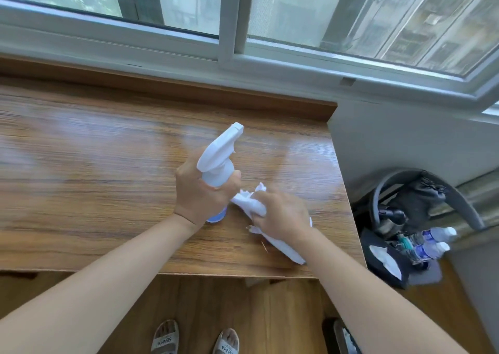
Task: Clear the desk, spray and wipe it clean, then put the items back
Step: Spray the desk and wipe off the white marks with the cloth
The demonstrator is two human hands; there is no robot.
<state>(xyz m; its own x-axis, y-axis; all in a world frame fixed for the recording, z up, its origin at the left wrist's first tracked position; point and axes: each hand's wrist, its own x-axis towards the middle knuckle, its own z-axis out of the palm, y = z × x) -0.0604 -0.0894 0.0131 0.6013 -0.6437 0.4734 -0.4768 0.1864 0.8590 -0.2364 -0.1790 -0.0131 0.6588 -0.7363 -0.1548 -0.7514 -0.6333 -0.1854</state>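
Observation:
A wooden desk (94, 178) runs under the window and carries nothing besides what I hold. My left hand (199, 194) grips a white spray bottle (220, 156) by its neck, nozzle pointing up and away toward the window; its blue base (216, 217) is at the desk surface. Just right of it, my right hand (280, 213) presses a crumpled white tissue (249, 203) onto the desk near the front right corner. The tissue trails out under my wrist toward the desk edge.
A chair (421, 199) stands right of the desk, holding a black bag, water bottles (432, 243) and a tissue pack (383, 259). A raised wooden ledge (189, 91) and window frame back the desk. My sandalled feet (194, 337) are on the wooden floor below.

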